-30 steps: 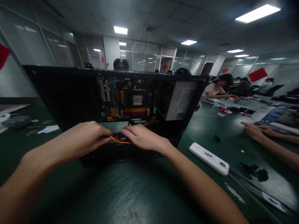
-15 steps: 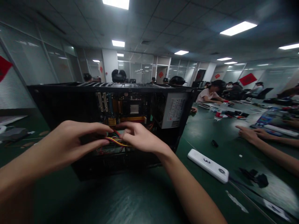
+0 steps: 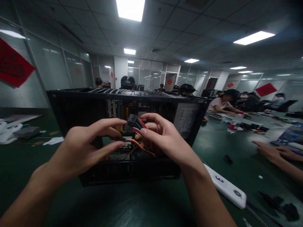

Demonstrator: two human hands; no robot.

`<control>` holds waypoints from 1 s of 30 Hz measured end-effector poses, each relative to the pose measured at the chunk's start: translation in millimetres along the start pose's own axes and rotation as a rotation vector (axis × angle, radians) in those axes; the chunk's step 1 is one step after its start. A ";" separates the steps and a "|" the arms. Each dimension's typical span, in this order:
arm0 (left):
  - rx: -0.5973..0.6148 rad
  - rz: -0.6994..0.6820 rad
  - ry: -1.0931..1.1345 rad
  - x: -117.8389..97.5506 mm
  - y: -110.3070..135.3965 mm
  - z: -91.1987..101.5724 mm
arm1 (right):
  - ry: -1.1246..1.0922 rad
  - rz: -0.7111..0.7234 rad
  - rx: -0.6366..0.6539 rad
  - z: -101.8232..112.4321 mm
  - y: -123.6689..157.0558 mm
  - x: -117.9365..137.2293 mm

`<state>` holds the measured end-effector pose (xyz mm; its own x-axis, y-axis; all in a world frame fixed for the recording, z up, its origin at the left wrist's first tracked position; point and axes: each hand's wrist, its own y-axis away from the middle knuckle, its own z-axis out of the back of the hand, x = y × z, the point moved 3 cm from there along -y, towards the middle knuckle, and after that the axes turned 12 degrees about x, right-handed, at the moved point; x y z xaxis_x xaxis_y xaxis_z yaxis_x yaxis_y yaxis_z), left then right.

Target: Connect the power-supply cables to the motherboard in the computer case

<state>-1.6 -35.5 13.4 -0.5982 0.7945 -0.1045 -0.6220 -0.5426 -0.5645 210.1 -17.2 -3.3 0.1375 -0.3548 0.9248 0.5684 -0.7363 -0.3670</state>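
An open black computer case (image 3: 71, 92) stands on the table in front of me, its motherboard and grey power supply (image 3: 187, 118) showing inside. My right hand (image 3: 167, 135) is closed around a bundle of coloured wires (image 3: 139, 123) that ends in a wide black plug (image 3: 131, 122). Between the thumb and fingers of my left hand (image 3: 80, 145) is a small dark connector (image 3: 122, 139) with yellow and red wires. The left index fingertip reaches the edge of the wide plug. More thin wires hang in the lower part of the case.
A white power strip (image 3: 226, 186) lies to the right on the green table (image 3: 213, 148), with black bits beyond it. Another person's hands (image 3: 270, 154) rest at the far right. A bottle (image 3: 234, 123) stands further back; papers and a grey box (image 3: 26, 133) lie at left.
My hands have lifted the wires up and out of the lower case. The wide black plug now shows between them. The view has turned slightly left.
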 end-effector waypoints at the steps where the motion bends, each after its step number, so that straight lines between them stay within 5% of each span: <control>1: -0.017 0.002 -0.001 -0.5 -0.4 -0.9 | 0.019 0.002 0.001 -0.3 0.2 0.5; 14: -0.090 -0.083 -0.226 -6.5 -2.5 -25.1 | 0.100 0.012 -0.005 -3.1 1.7 6.9; 30: -0.177 -0.102 -0.336 -23.9 -2.3 -25.7 | 0.035 0.011 0.051 -0.9 6.9 4.3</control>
<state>27.1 -46.3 -3.8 -0.6880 0.6925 0.2169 -0.6077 -0.3865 -0.6937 213.9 -24.3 -2.0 0.1160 -0.3830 0.9164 0.6076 -0.7025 -0.3705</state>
